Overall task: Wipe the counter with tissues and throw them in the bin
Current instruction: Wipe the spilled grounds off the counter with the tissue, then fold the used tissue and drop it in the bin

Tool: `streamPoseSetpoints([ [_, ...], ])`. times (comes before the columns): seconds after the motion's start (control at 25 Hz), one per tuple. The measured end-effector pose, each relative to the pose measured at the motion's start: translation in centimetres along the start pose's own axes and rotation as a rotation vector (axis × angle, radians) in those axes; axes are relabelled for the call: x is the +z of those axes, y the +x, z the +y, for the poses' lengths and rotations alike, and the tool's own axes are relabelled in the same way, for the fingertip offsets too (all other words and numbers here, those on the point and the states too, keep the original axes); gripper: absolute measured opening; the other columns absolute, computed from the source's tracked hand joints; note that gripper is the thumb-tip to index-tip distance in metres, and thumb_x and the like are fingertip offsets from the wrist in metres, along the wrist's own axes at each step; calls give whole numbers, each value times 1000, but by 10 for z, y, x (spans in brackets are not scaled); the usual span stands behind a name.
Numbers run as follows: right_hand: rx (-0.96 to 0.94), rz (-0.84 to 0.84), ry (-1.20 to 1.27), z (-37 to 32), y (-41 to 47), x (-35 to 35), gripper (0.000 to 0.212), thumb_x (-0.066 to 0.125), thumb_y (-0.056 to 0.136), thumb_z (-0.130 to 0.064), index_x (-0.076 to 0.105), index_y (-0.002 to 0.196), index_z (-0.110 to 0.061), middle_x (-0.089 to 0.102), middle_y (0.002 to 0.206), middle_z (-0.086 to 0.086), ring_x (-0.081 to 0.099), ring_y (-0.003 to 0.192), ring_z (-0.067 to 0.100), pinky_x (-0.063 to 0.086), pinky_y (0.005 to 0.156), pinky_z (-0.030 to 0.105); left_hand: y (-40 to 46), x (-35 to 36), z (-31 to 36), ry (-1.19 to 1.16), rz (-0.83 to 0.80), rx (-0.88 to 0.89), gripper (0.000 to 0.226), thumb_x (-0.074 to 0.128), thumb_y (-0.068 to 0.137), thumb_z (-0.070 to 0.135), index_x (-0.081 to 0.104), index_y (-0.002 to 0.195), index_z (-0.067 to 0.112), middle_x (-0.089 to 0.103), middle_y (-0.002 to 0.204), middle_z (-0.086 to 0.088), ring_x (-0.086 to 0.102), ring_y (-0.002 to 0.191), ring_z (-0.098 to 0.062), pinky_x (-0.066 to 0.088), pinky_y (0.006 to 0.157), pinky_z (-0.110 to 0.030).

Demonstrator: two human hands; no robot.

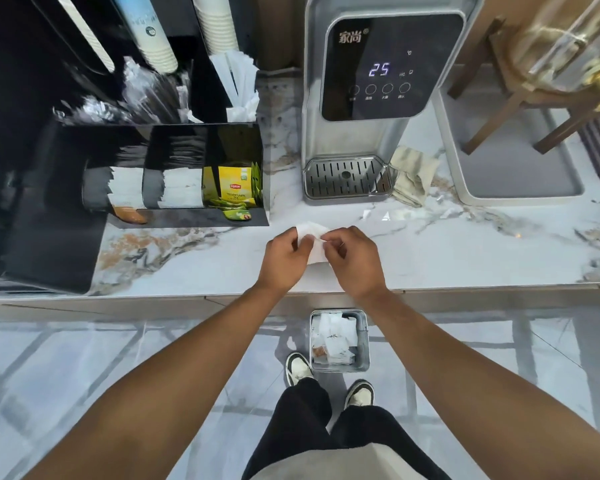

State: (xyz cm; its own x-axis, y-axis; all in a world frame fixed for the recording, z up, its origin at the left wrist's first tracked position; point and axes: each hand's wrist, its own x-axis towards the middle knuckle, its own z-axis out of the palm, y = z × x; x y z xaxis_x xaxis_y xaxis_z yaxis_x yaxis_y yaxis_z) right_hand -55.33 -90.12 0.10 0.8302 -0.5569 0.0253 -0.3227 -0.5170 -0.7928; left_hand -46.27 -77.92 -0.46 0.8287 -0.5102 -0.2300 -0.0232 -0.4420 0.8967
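Note:
A white tissue (313, 237) is held between both hands just above the marble counter (447, 251), near its front edge. My left hand (284, 258) pinches the tissue's left side and my right hand (352, 259) grips its right edge, fingers curled. On the floor below the counter edge stands a small square metal bin (362, 341) holding several crumpled white tissues. Small bits of clear wrapper (385, 214) lie on the counter behind my right hand.
A water dispenser (378, 98) with a drip tray stands behind my hands, a crumpled cloth (413, 174) at its right. A black organiser (174, 168) with tea bags, napkins and cups fills the left. A grey tray (520, 181) with a wooden stand is at right.

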Motion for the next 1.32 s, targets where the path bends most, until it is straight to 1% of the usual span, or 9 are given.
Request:
streamPoseSetpoints([
  [0.08, 66, 13, 113, 3, -3, -5, 10, 66, 90, -16, 67, 98, -22, 64, 77, -5, 59, 64, 9, 50, 67, 23, -3, -1, 9, -75, -31, -29, 22, 54, 100, 19, 69, 101, 4, 71, 90, -19, 68, 83, -33, 61, 68, -41],
  [0.2, 169, 56, 260, 13, -9, -17, 8, 62, 93, -19, 65, 97, -25, 65, 73, -8, 59, 65, 5, 47, 64, 15, -11, -1, 27, -170, -43, -70, 16, 56, 96, 8, 66, 90, -4, 67, 84, -15, 59, 77, -28, 50, 73, -37],
  [0.4, 353, 42, 376, 26, -18, -37, 10, 59, 96, -22, 68, 100, -23, 70, 90, -2, 64, 84, 13, 47, 74, 14, -25, 2, 53, -638, -64, -353, 32, 54, 91, 0, 74, 73, 16, 74, 75, -2, 72, 75, -21, 61, 68, -37],
  [0.52, 613, -83, 560, 23, -19, -52, 17, 55, 98, -29, 67, 98, -18, 69, 101, 10, 65, 87, 24, 53, 73, 32, -34, 9, 62, -714, -67, -389, 19, 51, 90, 1, 69, 89, 8, 73, 83, -10, 70, 84, -27, 61, 74, -42],
  [0.72, 831, -193, 923, 24, -34, -77, 14, 62, 95, -19, 68, 94, -6, 69, 87, 12, 65, 73, 25, 50, 57, 29, -49, 23, 67, -803, -100, -425, 35, 49, 88, 6, 62, 119, -4, 68, 108, -21, 66, 101, -35, 58, 85, -48],
  [0.88, 811, -53, 927, 39, -43, -96, 6, 70, 88, -8, 67, 91, -4, 69, 89, 9, 61, 74, 21, 49, 58, 30, -61, 28, 59, -597, -64, -374, 16, 57, 93, 6, 70, 98, -1, 73, 96, -21, 72, 85, -35, 63, 71, -47],
  [1.04, 764, -82, 847, 59, -58, -107, 14, 76, 85, -11, 64, 80, -5, 71, 80, 6, 63, 68, 18, 50, 54, 28, -84, 27, 34, -184, 73, -321, 22, 76, 87, 19, 65, 78, 2, 63, 63, -12, 57, 51, -23, 52, 46, -25],
  [1.16, 754, -122, 768, 79, -72, -104, 14, 77, 84, -13, 67, 77, -7, 71, 83, 9, 63, 71, 22, 50, 58, 31, -106, 30, 5, -119, 105, -389, 24, 82, 80, 24, 71, 74, 3, 62, 52, -4, 53, 47, -15, 50, 51, -24],
  [1.32, 774, -238, 686, 114, -94, -87, 11, 71, 89, -12, 70, 94, -3, 69, 91, 13, 64, 73, 20, 55, 58, 26, -124, 48, -39, -91, 87, -478, 22, 82, 81, 25, 75, 78, 3, 67, 59, -6, 60, 51, -14, 58, 63, -32],
])
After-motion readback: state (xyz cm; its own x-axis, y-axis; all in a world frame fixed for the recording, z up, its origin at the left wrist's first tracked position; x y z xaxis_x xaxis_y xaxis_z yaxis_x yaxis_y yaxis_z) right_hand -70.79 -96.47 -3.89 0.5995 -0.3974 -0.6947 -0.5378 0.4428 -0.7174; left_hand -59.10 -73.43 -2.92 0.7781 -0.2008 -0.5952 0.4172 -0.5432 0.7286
